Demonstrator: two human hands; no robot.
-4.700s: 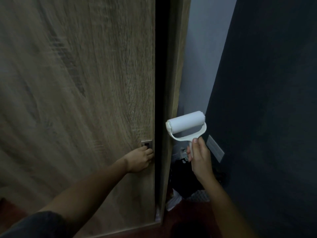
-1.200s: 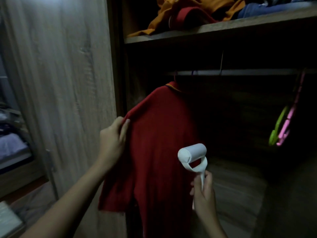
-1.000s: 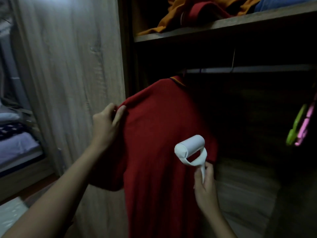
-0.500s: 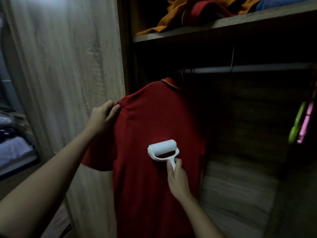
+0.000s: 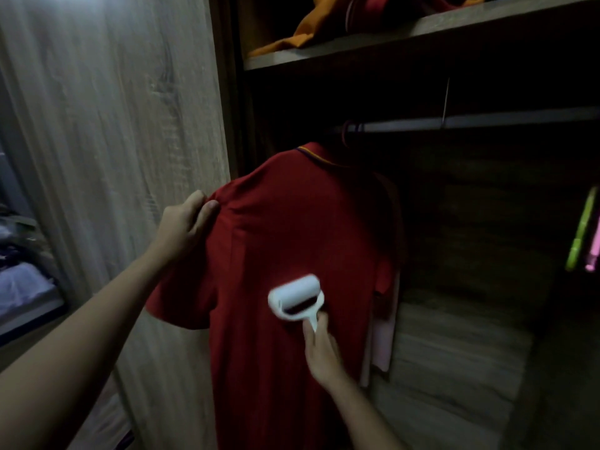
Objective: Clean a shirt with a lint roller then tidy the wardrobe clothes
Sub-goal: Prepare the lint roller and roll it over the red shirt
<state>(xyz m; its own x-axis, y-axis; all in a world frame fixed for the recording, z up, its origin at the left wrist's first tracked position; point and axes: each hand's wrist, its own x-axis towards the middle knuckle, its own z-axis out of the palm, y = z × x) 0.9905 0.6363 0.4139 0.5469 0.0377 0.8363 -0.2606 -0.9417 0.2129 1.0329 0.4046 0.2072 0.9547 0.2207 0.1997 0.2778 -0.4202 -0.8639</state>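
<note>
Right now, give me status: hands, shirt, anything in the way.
Left hand holds red shirt at the shoulder. Right hand grips lint roller, roll against the cloth. Shirt hangs from the rail. Nothing in the roller's path.

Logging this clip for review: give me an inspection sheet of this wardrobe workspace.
Surface: wooden wardrobe floor, dim.
Job's things: red polo shirt hangs from the rail; white lint roller lies against its back.
Clutter: orange garment heaped on the shelf; pale pink garment behind the shirt.
Grippers: left hand pinches the shirt's shoulder; right hand holds the roller's handle.
Cables: nothing seen.
Surroundings: open wardrobe door at left; green and pink hangers at right.
</note>
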